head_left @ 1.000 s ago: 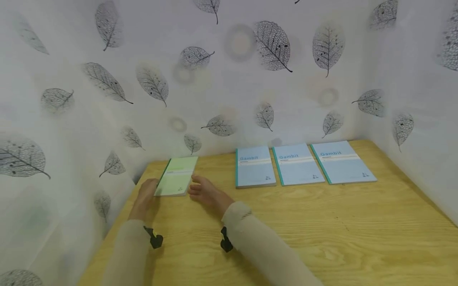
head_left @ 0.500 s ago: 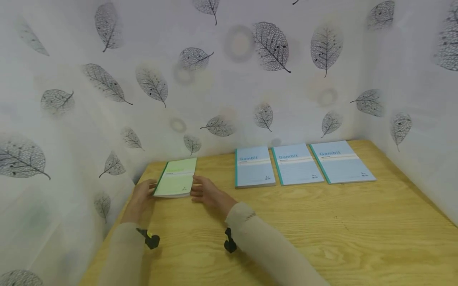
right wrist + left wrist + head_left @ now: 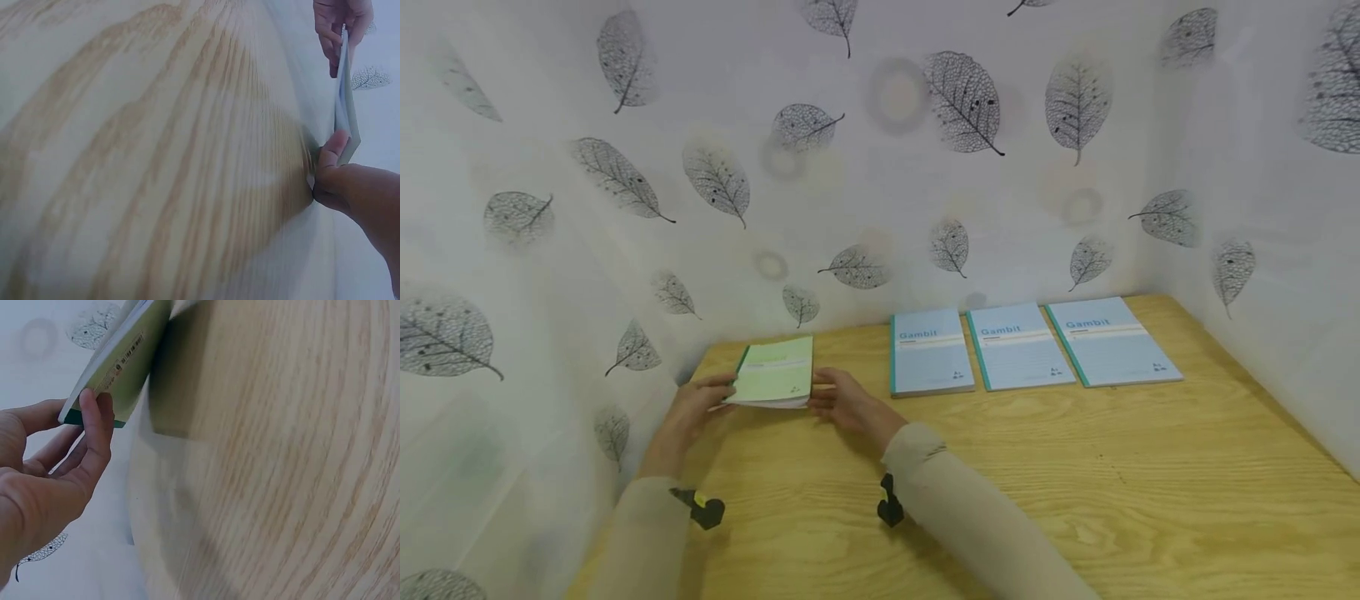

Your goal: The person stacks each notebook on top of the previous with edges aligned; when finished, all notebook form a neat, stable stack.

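Note:
A pale green notebook [image 3: 773,369] with a dark green spine is held between both hands at the table's far left. Its near edge is raised off the wood, and the pages sag a little below the cover. My left hand [image 3: 688,408] grips the spine side; in the left wrist view its fingertips press the barcoded back cover [image 3: 128,356]. On the opposite side my right hand [image 3: 853,404] holds the right edge, and the right wrist view shows its thumb [image 3: 337,142] against the notebook.
Three blue notebooks marked "Gambit" lie in a row at the back: the left one [image 3: 931,367], the middle one [image 3: 1021,358] and the right one [image 3: 1112,350]. A leaf-printed white sheet [image 3: 865,192] hangs behind and beside the wooden table [image 3: 940,492].
The green notebook, flat on the table at first, has had its near edge lifted. My left hand has gone from beside the spine to gripping it; my right hand has shifted slightly right.

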Action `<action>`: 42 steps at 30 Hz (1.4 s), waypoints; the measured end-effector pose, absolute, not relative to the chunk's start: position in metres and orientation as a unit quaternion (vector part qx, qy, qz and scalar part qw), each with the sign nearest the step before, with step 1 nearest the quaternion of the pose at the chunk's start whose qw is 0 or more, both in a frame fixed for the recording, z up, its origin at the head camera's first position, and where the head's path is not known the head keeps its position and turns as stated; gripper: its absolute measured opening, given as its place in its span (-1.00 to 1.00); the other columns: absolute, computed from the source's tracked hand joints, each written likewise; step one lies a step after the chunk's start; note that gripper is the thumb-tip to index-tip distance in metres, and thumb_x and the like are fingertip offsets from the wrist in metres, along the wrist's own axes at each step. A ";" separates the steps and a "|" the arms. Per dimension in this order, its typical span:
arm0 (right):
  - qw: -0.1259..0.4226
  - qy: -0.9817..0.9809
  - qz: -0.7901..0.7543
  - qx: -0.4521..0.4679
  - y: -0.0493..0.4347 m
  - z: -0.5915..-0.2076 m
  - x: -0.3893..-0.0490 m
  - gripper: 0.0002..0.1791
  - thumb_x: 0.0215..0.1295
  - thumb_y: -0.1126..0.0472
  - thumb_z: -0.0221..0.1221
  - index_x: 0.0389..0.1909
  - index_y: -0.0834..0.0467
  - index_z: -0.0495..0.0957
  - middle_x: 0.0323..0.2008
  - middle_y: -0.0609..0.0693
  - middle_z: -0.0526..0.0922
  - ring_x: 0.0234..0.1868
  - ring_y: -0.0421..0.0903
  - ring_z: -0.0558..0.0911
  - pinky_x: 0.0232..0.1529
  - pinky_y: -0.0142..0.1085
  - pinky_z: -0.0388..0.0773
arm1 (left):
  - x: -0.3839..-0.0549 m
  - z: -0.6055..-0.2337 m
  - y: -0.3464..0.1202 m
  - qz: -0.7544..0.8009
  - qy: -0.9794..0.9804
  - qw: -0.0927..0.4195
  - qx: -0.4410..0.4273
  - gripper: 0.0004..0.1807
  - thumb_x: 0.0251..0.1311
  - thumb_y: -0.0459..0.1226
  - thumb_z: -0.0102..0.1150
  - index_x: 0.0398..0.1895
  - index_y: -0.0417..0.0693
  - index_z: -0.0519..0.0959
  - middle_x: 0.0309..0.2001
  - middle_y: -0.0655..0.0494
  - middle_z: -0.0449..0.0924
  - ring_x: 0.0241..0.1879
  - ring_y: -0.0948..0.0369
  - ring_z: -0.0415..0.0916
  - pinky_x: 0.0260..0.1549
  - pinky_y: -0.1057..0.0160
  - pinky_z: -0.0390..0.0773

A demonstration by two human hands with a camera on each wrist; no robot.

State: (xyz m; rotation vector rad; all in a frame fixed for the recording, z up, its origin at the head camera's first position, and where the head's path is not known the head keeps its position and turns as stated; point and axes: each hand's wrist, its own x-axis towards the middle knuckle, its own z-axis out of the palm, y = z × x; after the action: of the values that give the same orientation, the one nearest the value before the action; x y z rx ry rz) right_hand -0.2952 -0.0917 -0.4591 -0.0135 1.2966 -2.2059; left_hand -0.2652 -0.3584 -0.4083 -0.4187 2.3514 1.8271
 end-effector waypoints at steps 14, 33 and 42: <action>0.223 0.490 -0.842 -0.025 -0.082 -0.459 -0.300 -0.47 0.50 0.34 0.11 0.41 0.41 0.32 0.04 0.20 0.64 -0.13 -0.10 0.66 0.06 -0.23 0.61 | -0.257 -0.385 -0.345 0.649 0.758 0.052 -0.027 -0.29 0.52 -0.27 0.14 0.59 -0.33 0.12 0.49 -0.17 0.20 0.04 0.39 0.59 0.18 0.32 0.62; 0.177 0.429 -0.883 -0.070 -0.040 -0.429 -0.300 -0.41 0.47 0.56 0.05 0.49 0.31 0.33 0.54 0.22 0.17 -0.15 -0.15 0.57 0.21 -0.04 0.65 | -0.249 -0.368 -0.300 0.759 0.650 0.045 0.005 -0.38 0.53 -0.43 0.03 0.56 -0.37 0.14 0.10 0.22 0.57 -0.01 0.31 0.66 0.10 0.35 0.65; 0.169 0.462 -0.868 -0.068 -0.007 -0.430 -0.299 -0.34 0.39 0.62 0.02 0.50 0.30 0.31 0.45 0.26 0.35 -0.04 -0.07 0.68 0.17 -0.08 0.69 | -0.251 -0.375 -0.274 0.761 0.645 0.071 0.028 -0.35 0.55 -0.48 -0.05 0.61 -0.36 0.03 0.28 0.04 0.50 0.06 0.32 0.63 0.17 0.33 0.62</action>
State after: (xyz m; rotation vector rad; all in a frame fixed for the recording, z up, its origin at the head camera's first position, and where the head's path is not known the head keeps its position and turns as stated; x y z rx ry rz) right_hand -0.2986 -0.0070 -0.4300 -0.1930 1.3146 -2.4672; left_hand -0.2513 -0.2739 -0.3752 0.0834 1.9382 2.2872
